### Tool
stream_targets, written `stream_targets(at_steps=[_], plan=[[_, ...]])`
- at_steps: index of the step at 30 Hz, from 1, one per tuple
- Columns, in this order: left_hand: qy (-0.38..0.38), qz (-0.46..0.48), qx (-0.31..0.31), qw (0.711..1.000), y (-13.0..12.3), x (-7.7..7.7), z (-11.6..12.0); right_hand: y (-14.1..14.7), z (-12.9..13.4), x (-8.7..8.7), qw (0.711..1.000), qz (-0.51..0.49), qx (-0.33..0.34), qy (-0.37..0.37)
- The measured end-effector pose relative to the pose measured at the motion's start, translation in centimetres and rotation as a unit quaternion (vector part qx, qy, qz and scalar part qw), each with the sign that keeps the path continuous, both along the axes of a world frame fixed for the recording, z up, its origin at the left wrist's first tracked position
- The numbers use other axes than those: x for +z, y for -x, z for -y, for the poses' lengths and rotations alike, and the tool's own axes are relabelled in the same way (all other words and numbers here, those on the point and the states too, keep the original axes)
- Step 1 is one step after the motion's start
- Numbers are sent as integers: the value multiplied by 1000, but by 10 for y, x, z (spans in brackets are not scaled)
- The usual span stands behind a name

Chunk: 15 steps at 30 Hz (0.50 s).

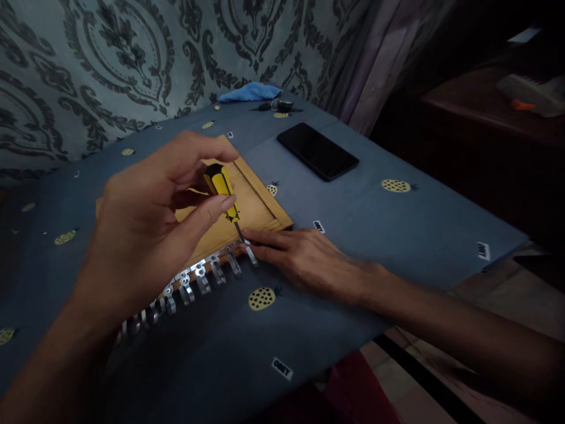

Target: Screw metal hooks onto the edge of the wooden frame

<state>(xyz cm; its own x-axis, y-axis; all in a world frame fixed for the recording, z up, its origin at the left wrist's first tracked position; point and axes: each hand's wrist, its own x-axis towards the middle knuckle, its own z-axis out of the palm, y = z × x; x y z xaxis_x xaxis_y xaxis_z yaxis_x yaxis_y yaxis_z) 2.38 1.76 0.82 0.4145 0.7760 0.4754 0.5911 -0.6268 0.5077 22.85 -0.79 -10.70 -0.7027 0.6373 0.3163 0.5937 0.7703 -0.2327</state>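
Observation:
A yellow-and-black screwdriver (pixel 228 197) stands tilted, its shaft tip down at a metal strip along the near edge of a wooden board (pixel 247 185). My left hand (pixel 150 206) holds its handle, the thumb along the near side and the index finger raised beyond the top. Several silver hooks (pixel 216 271) hang in a row from that strip. My right hand (pixel 313 262) lies low at the board's near right corner, its fingertips around the end hook (pixel 251 254), next to the screwdriver tip. The right thumb is hidden. My left hand covers the board's left part.
A blue tablecloth (pixel 397 235) with pineapple prints covers the table. Beyond the board lie a black phone (pixel 318 151), keys (pixel 282 106) and a blue cloth (pixel 251 92). A patterned curtain (pixel 132 59) hangs at the back. The table's right edge drops to a tiled floor.

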Motion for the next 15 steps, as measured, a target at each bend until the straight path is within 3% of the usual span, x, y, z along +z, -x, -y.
stream_targets(at_steps=[3,9,15], plan=[[32,8,-4,999,1,0,-1,0,0,-1,1000,-2,1,-5],[-67,-16,26,997,0,-9,0,0,0,0,1000,11,-7,1],[44,43,23,998,-5,-1,2,0,0,1,1000,-6,1,2]])
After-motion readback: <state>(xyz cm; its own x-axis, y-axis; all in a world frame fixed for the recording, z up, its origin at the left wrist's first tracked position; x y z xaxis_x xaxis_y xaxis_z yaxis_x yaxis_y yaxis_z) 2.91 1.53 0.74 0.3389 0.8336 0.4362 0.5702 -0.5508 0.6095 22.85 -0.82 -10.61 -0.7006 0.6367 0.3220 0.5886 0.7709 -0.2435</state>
